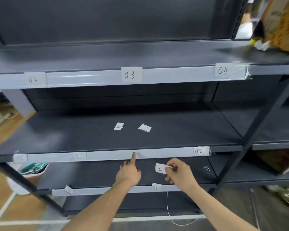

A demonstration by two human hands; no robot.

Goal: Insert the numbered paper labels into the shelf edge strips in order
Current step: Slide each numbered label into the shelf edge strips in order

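My right hand (pixel 178 174) pinches a small white paper label (pixel 160 168) just below the middle shelf's edge strip (pixel 110 155); a "0" shows on it, the rest is hidden by my fingers. My left hand (pixel 129 172) points its index finger up, the tip touching that strip between label 06 (pixel 78 156) and label 08 (pixel 198 151). The top strip (pixel 93 78) holds labels 02 (pixel 33 79), 03 (pixel 129 75) and 04 (pixel 223 70). Loose labels 10 (pixel 119 126) and 12 (pixel 145 128) lie on the middle shelf. The bottom strip carries label 09 (pixel 155 187) and a tilted label 11 (pixel 68 190).
A dark upright post (pixel 257 124) crosses at the right. A cardboard box (pixel 280 24) sits on the top shelf's right end. A pink bin (pixel 35 170) stands low at the left. A white string (pixel 169 212) hangs below the bottom strip. The strip's left end holds a faint label (pixel 20 158).
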